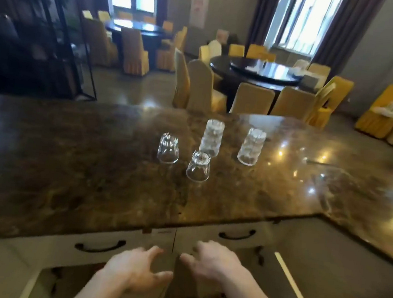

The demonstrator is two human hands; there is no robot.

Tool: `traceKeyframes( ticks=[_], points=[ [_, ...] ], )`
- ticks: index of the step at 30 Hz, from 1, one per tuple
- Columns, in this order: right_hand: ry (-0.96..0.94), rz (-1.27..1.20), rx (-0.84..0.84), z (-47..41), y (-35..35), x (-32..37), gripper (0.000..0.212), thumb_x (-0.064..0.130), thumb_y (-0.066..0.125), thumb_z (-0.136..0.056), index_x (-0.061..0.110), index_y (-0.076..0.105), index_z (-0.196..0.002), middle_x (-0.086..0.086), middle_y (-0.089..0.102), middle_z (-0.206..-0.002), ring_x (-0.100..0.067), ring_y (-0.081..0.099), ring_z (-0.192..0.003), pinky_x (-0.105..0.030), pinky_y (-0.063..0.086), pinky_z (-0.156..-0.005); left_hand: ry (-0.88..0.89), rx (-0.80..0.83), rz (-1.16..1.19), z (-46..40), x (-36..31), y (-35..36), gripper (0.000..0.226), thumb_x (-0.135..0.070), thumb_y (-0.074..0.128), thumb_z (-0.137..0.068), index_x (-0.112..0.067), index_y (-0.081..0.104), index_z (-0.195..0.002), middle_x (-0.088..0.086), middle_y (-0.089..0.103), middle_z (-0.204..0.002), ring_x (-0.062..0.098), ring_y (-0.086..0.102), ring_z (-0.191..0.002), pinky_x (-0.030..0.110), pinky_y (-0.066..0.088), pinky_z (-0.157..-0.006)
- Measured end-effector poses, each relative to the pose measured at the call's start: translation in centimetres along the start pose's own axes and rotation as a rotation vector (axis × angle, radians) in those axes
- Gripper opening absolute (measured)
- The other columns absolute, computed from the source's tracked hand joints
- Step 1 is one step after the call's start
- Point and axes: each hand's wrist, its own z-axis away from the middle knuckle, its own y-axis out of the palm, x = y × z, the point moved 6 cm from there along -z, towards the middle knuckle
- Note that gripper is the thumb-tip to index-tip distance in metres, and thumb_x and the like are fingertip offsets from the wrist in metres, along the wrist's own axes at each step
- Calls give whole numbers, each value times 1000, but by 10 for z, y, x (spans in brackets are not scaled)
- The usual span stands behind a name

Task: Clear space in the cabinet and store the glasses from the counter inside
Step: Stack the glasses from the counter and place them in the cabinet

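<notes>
Clear glasses stand upside down on the brown marble counter (80,161): a single glass (168,148) on the left, another single glass (198,166) nearer me, and two taller stacks, one (211,137) behind them and one (251,147) to the right. Below the counter's front edge are white cabinet fronts with a left drawer handle (100,246) and a right drawer handle (237,234). My left hand (135,270) and my right hand (214,261) hover in front of the cabinet, fingers spread, holding nothing. The cabinet's inside is hidden.
An open white cabinet door edge (297,290) slants at the lower right. The counter turns toward me on the right (377,216). Beyond it are round dark dining tables (254,70) with yellow-covered chairs and a dark shelf unit (33,34) at the left.
</notes>
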Motion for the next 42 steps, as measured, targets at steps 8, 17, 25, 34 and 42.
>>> traceKeyframes(
  ticks=[8, 17, 25, 34, 42],
  points=[
    [-78, -9, -451, 38, -161, 30, 53, 63, 48, -92, 26, 55, -129, -2, 59, -125, -25, 57, -114, -43, 49, -95, 211, -652, -29, 50, -49, -170, 83, -86, 43, -76, -48, 28, -148, -11, 45, -148, 15, 48, -130, 37, 43, -104],
    [-230, 73, -864, 17, -206, 49, 75, 43, 59, -93, 26, 23, -156, -12, 10, -167, -29, 12, -152, -45, 25, -118, 216, -1049, -174, 5, -52, -216, 89, -77, 39, -86, -42, -2, -156, -1, 1, -167, 22, 0, -153, 42, -3, -122],
    [-266, 96, -710, -82, -193, 30, 85, 44, 63, -92, 29, 11, -158, -10, 1, -167, -29, 5, -153, -46, 25, -118, 104, -935, -155, -78, -39, -222, 98, -72, 54, -82, -44, -5, -155, -1, -3, -167, 23, -1, -153, 41, -2, -121],
    [-432, 267, -286, -171, -199, 25, 110, 20, 83, -79, 39, 6, -156, -12, 3, -166, -38, 17, -149, -53, 35, -113, -77, -666, -287, -154, -55, -276, 114, -53, 79, -76, -51, -6, -153, 5, 3, -166, 29, 19, -150, 45, 30, -117],
    [-550, 160, -382, -164, -214, 22, 82, 16, 83, -75, 24, 30, -137, -9, 46, -131, -30, 49, -119, -43, 51, -94, -80, -687, -253, -164, -50, -279, 66, -34, 82, -76, -46, 45, -129, -6, 43, -132, 17, 45, -124, 32, 51, -93]
  ],
)
